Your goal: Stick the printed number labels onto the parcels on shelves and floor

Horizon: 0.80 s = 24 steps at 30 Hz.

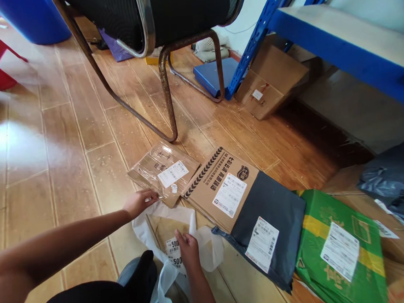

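Note:
A white plastic mailer [179, 227] with a "500" label lies on the wooden floor in front of my knees. My left hand [140, 203] pinches its upper left corner, fingers closed. My right hand [188, 250] presses on its label, fingers curled on the plastic. Just beyond lies a tape-wrapped cardboard parcel [163, 171]. To its right a flat brown cardboard mailer [220, 187] overlaps a dark grey poly bag [269, 220], both with white shipping labels.
A green and yellow parcel [340, 248] lies at the right, with a grey bag [397, 179] behind it. A black chair with a rusty metal frame [164, 80] stands ahead. Blue shelving [335, 36] and a cardboard box [269, 82] are at the right.

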Each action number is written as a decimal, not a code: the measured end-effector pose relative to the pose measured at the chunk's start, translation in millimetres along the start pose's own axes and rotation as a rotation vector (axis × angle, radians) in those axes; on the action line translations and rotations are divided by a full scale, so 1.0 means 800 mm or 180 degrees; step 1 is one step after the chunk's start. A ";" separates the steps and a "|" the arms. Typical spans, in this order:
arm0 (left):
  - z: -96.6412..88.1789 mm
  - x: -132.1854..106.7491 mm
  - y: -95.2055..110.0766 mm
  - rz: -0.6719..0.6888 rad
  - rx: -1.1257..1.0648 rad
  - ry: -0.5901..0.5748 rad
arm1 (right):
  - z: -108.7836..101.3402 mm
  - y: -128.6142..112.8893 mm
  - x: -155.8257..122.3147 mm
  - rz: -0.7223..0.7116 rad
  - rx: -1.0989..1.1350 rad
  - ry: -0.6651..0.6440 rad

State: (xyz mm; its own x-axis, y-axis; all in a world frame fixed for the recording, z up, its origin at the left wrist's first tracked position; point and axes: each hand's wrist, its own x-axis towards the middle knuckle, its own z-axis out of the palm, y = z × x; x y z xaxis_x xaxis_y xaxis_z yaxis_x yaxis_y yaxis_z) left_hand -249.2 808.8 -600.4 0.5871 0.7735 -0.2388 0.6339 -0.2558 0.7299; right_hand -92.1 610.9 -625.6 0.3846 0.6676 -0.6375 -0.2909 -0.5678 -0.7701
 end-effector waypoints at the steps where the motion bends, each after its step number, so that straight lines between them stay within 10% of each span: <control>1: 0.003 0.001 0.001 -0.0008 0.0067 0.0033 | 0.001 0.001 0.000 -0.0003 -0.0003 -0.0001; 14: 0.037 -0.008 0.022 -0.1051 0.0482 0.0634 | 0.036 -0.009 0.002 -0.0342 -0.0183 -0.0066; 24: 0.014 0.003 0.046 -0.1424 0.1326 0.0287 | 0.019 -0.015 -0.001 -0.0085 0.0076 -0.0245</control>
State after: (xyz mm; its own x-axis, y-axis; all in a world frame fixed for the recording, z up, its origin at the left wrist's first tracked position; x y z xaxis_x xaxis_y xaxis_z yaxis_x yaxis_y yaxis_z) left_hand -218.9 794.9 -581.5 0.1856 0.8995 -0.3956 0.9629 -0.0863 0.2556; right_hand -102.5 624.6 -615.8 0.3244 0.7179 -0.6160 -0.3025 -0.5383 -0.7866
